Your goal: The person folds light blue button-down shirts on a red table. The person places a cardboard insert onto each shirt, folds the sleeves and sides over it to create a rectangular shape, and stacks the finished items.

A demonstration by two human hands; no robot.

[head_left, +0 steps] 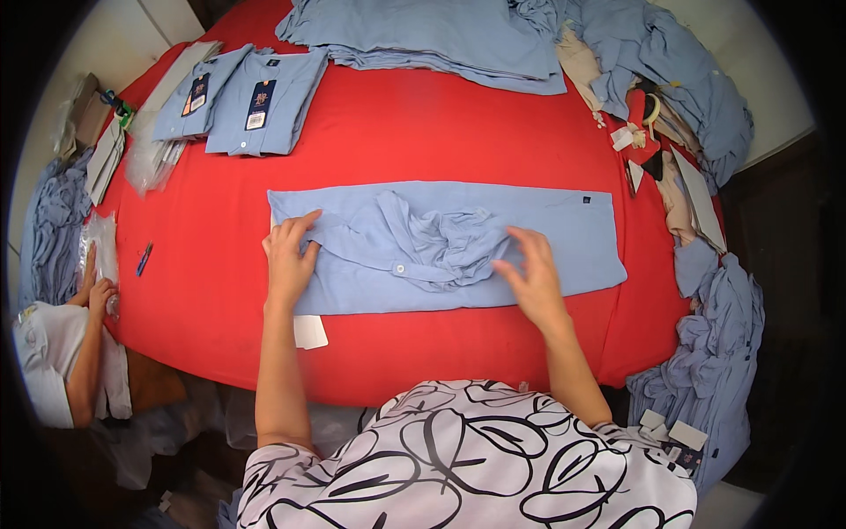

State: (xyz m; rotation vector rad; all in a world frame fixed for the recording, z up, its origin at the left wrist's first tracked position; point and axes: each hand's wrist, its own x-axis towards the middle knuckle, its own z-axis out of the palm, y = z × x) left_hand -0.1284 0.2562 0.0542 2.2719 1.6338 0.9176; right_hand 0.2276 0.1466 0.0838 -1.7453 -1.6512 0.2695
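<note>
Two bare hands over a light-blue buttoned shirt (564, 234) laid out as a long, flat rectangle on the red-covered surface (423, 145). The shirt lies beneath and between the hands and extends beyond the right one, where a small dark label (587, 200) shows near its far corner. The left hand (289, 256) rests at the shirt's left end, thumb and fingers parted over the cloth. The right hand (538, 278) is likewise spread, its fingertips at the edge of a bunched portion (449, 247) of the garment; whether they press on it cannot be told. A pale button (401, 268) lies between the hands. Just nearer the wearer than the left hand is a white card (310, 331). Beyond the left hand lie two folded shirts (264, 101) with dark hang tags (259, 104); straight beyond both hands, a stack of blue garments (423, 35). Well left of the left hand, a co-worker's hand (102, 291) is beside clear plastic (104, 247).
</note>
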